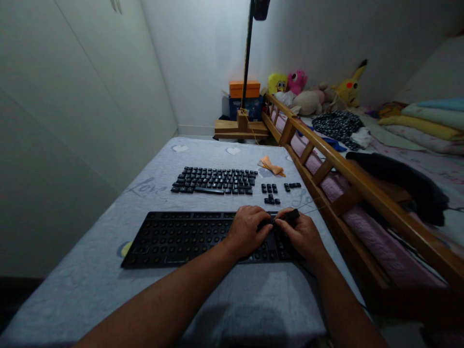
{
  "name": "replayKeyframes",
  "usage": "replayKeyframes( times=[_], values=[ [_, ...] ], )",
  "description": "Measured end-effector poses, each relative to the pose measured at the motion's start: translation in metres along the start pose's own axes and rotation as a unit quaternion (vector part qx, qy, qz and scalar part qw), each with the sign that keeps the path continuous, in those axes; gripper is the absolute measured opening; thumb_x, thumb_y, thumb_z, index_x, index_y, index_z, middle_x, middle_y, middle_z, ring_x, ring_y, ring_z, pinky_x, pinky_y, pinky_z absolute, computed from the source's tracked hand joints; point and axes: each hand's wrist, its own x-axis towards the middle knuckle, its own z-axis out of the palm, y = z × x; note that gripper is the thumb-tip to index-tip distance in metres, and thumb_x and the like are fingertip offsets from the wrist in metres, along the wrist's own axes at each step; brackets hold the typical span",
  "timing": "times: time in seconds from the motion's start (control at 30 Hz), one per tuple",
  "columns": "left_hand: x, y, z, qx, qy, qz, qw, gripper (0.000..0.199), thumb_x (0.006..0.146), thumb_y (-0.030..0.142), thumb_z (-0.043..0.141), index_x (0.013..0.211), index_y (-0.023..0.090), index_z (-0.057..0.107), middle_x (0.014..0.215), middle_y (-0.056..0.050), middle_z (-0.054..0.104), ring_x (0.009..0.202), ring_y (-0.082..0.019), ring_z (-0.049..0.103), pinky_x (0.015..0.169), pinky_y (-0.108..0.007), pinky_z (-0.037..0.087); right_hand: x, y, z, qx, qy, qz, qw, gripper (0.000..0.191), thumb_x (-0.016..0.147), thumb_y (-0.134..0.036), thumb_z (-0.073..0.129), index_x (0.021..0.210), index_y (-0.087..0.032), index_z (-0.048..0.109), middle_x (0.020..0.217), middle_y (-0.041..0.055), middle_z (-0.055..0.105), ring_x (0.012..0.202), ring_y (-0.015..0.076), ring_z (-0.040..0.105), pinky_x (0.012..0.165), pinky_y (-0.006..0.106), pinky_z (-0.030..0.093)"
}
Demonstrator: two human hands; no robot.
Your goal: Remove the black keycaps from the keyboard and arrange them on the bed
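Note:
A black keyboard (188, 239) with its keycaps off lies across the bed-like surface in front of me, bare key posts showing. My left hand (250, 227) rests over its right part, thumb and fingers drawn together near the upper edge; what they grip, if anything, is hidden. Just beside it, my right hand (299, 234) is closed on a small black-handled tool (291, 215), whose tip points down toward the left fingertips. Behind the keyboard, the removed keycaps (217, 180) are laid out in keyboard order. Smaller groups of keycaps (268, 188) sit to their right.
An orange cloth piece (271, 166) lies beyond the keycaps on the pale blue sheet (97, 251). Along the right runs a wooden bed rail (348, 193), with clothes and plush toys behind it. A stand (246, 63) with a wooden base rises at the back.

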Motion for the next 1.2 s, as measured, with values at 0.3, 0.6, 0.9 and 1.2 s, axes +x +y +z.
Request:
replayKeyframes(
  times=[0.3, 0.6, 0.9, 1.2],
  values=[
    [-0.0001, 0.0011, -0.0010, -0.007, -0.012, -0.003, 1.000, 0.017, 0.083, 0.023, 0.069, 0.100, 0.020, 0.067, 0.101, -0.005, 0.071, 0.097, -0.023, 0.063, 0.089, -0.039, 0.045, -0.0008, 0.0004, 0.0000, -0.004, -0.012, -0.014, 1.000, 0.011, 0.082, -0.031, 0.064, 0.085, -0.020, 0.065, 0.079, 0.0020, 0.068, 0.074, 0.0185, 0.063, 0.071, 0.030, 0.048],
    [-0.0008, 0.0002, -0.0003, -0.012, -0.021, 0.005, 1.000, 0.014, 0.084, 0.024, 0.067, 0.098, 0.020, 0.066, 0.099, -0.005, 0.070, 0.096, -0.023, 0.062, 0.088, -0.038, 0.044, -0.0012, 0.0003, 0.0002, -0.026, -0.019, -0.051, 0.998, 0.008, 0.083, -0.027, 0.063, 0.085, -0.020, 0.066, 0.081, 0.0022, 0.069, 0.078, 0.0193, 0.064, 0.075, 0.031, 0.048],
    [-0.0008, -0.0005, -0.0001, -0.020, -0.026, 0.006, 0.999, 0.016, 0.084, 0.022, 0.066, 0.100, 0.020, 0.066, 0.101, -0.005, 0.070, 0.097, -0.023, 0.062, 0.088, -0.038, 0.044, -0.0006, 0.0002, 0.0006, -0.019, -0.017, -0.066, 0.997, 0.005, 0.082, -0.025, 0.065, 0.084, -0.021, 0.067, 0.082, 0.0024, 0.069, 0.079, 0.0195, 0.065, 0.075, 0.031, 0.049],
    [0.0000, -0.0008, -0.0004, -0.023, -0.026, 0.002, 0.999, 0.016, 0.082, 0.023, 0.067, 0.097, 0.019, 0.065, 0.098, -0.006, 0.069, 0.095, -0.023, 0.061, 0.088, -0.038, 0.044, -0.0011, 0.0020, 0.0005, 0.003, -0.032, -0.070, 0.997, 0.004, 0.084, -0.024, 0.064, 0.086, -0.021, 0.066, 0.084, 0.0022, 0.068, 0.082, 0.0192, 0.065, 0.077, 0.031, 0.049]
  ],
)
